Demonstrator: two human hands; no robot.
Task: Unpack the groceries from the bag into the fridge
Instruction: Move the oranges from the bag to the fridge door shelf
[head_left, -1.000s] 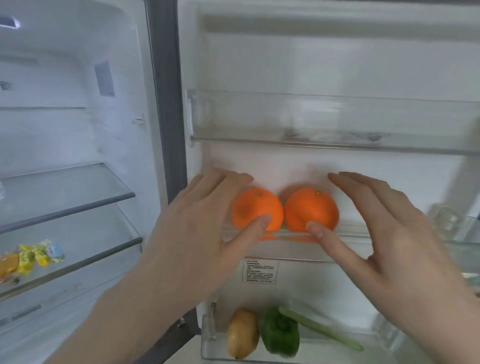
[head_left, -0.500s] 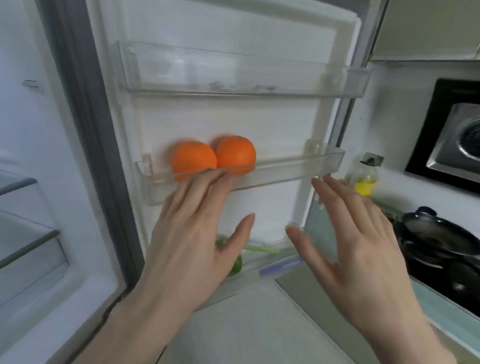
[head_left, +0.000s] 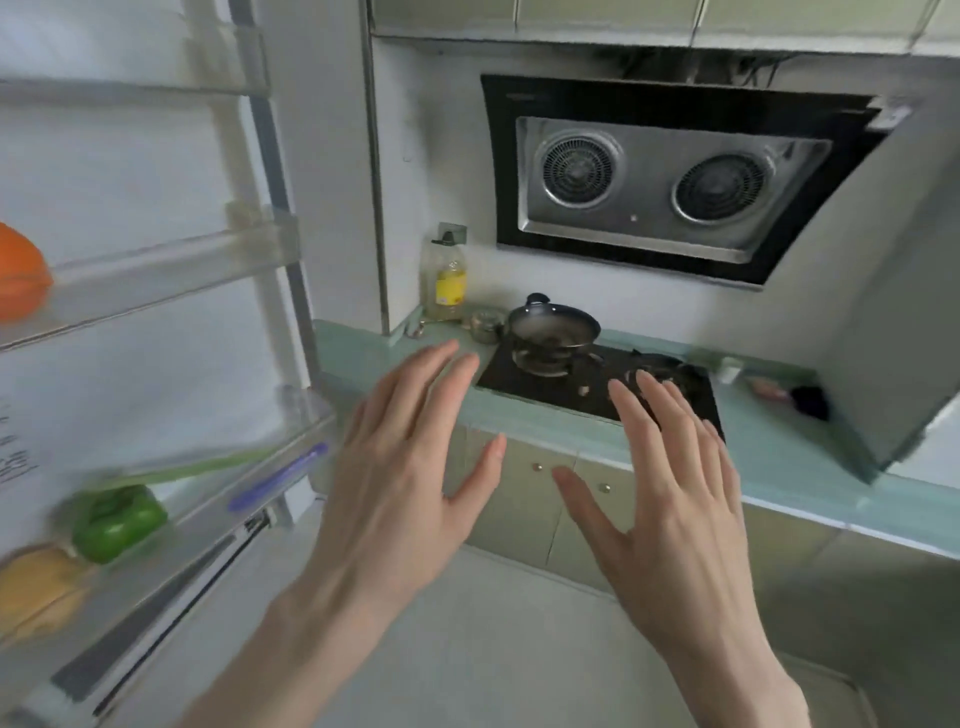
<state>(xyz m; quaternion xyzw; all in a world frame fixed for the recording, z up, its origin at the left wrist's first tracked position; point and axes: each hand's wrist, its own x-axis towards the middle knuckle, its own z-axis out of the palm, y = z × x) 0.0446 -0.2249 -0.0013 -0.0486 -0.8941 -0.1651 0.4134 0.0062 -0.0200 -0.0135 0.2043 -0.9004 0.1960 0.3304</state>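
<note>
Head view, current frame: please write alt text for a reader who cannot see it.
Two empty, open hands, left hand and right hand, reach forward in a kitchen. At left, the open fridge door holds an orange on a middle shelf and a green pepper lower down. Ahead, a black pan sits on a stove under a range hood.

The orange (head_left: 21, 278) is cut by the left edge; the green pepper (head_left: 117, 522) is motion-blurred.
</note>
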